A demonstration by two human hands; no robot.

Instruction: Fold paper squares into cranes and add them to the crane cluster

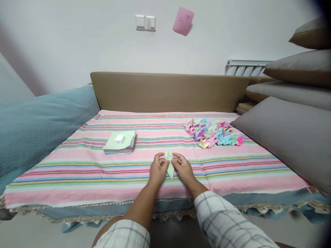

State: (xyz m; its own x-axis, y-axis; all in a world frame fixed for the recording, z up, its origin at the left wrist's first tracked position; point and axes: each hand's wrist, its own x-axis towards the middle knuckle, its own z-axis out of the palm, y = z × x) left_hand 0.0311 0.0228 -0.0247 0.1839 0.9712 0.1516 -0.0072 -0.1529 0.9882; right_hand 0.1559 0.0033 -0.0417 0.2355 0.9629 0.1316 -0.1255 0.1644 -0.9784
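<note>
Both my hands meet over the striped pink cloth [85,175] near its front edge. My left hand [157,169] and my right hand [183,167] pinch a pale green folded paper piece [170,164] between them, its narrow point aimed toward me. The fingers of both hands are closed on the paper. A stack of coloured square paper sheets [121,143] with a small white block [119,138] on top lies to the left, beyond my left hand. A heap of several folded paper cranes [213,133] in pink, blue and green lies to the far right.
A teal cushion [38,127] borders the cloth on the left. Grey cushions [289,137] are piled on the right. A tan backboard [168,91] runs behind the cloth. On the wall hang a light switch [145,22] and a pink note [183,20].
</note>
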